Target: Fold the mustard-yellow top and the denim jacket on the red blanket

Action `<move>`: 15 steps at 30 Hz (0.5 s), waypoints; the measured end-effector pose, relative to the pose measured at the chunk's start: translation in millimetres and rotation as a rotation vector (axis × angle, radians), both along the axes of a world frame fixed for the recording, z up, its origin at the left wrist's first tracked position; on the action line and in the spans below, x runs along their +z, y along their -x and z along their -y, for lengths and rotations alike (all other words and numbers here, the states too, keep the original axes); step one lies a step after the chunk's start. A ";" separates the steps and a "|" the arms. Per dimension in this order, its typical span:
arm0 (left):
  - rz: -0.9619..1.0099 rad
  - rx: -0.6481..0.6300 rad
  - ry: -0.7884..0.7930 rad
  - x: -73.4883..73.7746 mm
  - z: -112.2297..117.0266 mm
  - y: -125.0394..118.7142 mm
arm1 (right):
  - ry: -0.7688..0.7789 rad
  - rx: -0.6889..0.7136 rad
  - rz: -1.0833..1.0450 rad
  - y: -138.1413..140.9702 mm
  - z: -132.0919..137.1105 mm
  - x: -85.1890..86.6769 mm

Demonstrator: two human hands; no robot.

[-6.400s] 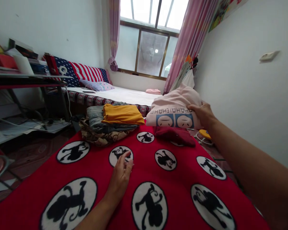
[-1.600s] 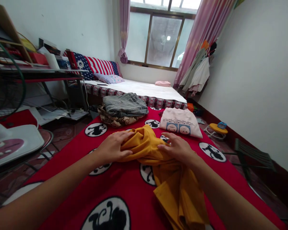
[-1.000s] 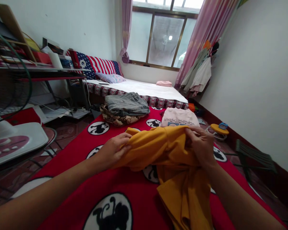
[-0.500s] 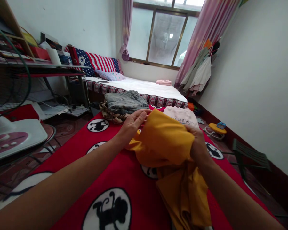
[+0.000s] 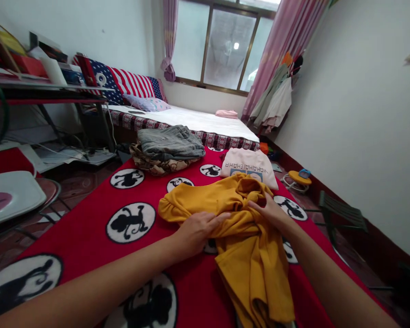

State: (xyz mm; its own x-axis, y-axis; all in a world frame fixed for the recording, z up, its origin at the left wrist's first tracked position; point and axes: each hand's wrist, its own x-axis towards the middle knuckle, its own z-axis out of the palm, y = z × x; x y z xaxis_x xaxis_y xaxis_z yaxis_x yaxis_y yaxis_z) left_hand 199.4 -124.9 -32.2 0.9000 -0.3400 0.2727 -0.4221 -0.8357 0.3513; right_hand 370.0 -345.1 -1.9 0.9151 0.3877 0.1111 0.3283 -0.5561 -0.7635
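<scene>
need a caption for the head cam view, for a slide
Head-camera view: left hand and right hand on a rumpled mustard-yellow garment on a red monkey-print blanket, near folded grey jeans and a pale pink printed top

two hands [image 5: 196, 234], one mustard shirt [image 5: 239, 223], one pink sweatshirt [image 5: 249, 164], two stacked garments [image 5: 169, 143]

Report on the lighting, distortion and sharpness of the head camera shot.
Head view: the window glares pale and washed out, while the room stays softly, evenly lit; head view: the wide lens bows the wall and stretches the left forearm at the frame edge; head view: the yellow garment, left hand and right hand look fairly sharp, without strong motion blur.
</scene>
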 end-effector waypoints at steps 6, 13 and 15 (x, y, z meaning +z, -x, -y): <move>-0.020 -0.019 -0.014 35.0 -32.7 -4.7 | 0.202 -0.026 0.146 -9.6 -3.4 13.4; 0.002 0.270 0.608 102.8 -157.2 14.4 | -0.422 -0.380 -0.015 -17.7 66.8 40.1; -0.209 0.246 0.594 101.9 -187.5 28.2 | -0.142 -0.261 -0.137 -14.8 88.5 29.8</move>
State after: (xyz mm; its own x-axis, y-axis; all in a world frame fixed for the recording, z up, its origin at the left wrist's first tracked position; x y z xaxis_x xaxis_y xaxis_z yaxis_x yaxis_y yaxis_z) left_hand 171.2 62.6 69.7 0.9862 0.0358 0.1617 -0.1172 -0.5386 0.8344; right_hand 384.8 -433.6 27.9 0.9918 0.1270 0.0161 0.0772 -0.4924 -0.8669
